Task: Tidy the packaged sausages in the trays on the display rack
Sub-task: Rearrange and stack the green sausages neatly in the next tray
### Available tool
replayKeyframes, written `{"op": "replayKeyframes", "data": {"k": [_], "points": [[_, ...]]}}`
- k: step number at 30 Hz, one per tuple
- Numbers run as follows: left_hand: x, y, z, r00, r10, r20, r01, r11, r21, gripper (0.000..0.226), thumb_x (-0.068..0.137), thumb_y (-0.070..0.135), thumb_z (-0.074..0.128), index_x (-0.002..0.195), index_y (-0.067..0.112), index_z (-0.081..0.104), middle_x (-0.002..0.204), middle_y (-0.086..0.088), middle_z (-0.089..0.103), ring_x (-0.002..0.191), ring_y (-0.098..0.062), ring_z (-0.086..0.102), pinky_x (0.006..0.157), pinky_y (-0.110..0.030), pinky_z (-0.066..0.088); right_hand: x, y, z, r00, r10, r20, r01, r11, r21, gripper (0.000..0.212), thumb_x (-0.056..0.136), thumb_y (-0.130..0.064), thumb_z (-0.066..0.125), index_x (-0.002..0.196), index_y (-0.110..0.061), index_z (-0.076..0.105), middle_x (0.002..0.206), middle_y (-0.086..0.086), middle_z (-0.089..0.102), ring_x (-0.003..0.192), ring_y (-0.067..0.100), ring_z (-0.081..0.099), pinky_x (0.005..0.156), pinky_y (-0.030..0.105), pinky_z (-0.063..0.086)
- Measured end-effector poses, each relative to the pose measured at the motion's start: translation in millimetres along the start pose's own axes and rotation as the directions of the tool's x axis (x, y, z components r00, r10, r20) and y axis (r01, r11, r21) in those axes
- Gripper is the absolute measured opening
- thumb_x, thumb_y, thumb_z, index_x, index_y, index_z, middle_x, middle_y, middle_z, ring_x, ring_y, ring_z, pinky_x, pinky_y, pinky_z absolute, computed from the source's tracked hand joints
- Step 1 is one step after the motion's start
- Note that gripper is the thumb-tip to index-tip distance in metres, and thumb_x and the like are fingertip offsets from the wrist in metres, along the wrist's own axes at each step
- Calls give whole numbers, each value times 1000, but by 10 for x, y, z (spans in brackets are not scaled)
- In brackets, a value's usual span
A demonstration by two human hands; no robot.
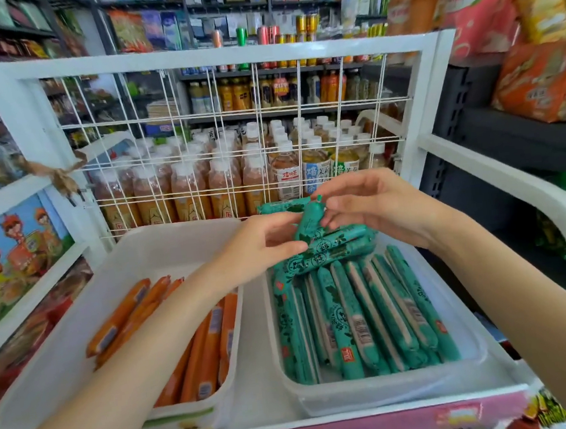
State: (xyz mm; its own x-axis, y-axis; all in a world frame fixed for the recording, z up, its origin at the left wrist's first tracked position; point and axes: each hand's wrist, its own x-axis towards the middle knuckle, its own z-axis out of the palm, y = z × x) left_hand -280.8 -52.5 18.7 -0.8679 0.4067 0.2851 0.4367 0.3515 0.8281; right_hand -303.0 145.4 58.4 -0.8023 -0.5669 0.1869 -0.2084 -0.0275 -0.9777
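A white wire grid panel (220,144) stands upright across the middle of the view. Behind the wire grid panel, rows of white-capped tea bottles (183,185) stand packed together, and above them dark shelving holds juice bottles (230,94) and a line of drink cans (269,34). To the left of the panel hangs a cartoon poster (18,251) with orange-clad figures, and a frayed brown string (61,175) is knotted at the panel's left edge. To the right of the panel, orange snack bags (543,82) are stacked on a dark shelf.
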Motion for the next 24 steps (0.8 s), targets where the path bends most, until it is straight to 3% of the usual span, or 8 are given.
{"op": "replayKeyframes", "data": {"k": [8,13,20,24], "points": [[-28,64,10,999,23,-25,-22,999,24,43,83,4,62,124,16,55,113,2,66,101,-6,64,87,-23,51,1,-73,7,998,65,-28,-62,995,81,26,73,-20,62,91,-2,67,74,6,70,63,13,65,62,17,54],[-33,89,6,998,33,-60,-28,996,84,44,82,7,65,123,20,56,112,3,67,98,-3,64,86,-23,52,3,-101,2,997,79,-2,-79,993,91,37,61,-25,70,89,-1,69,74,7,70,63,12,64,62,17,54],[-37,138,6,995,34,-95,-20,990,137,46,82,8,65,123,25,54,109,6,67,96,-4,65,86,-24,53,6,-110,-65,999,14,31,-16,997,69,26,73,-4,59,97,6,63,75,6,70,68,12,66,66,17,54],[-11,163,21,994,45,-100,-32,991,127,47,82,8,65,120,31,50,109,13,64,97,2,63,85,-15,50,36,-66,-43,999,-33,-29,35,998,59,16,77,6,56,84,0,69,71,7,68,63,11,64,63,17,54]]}}
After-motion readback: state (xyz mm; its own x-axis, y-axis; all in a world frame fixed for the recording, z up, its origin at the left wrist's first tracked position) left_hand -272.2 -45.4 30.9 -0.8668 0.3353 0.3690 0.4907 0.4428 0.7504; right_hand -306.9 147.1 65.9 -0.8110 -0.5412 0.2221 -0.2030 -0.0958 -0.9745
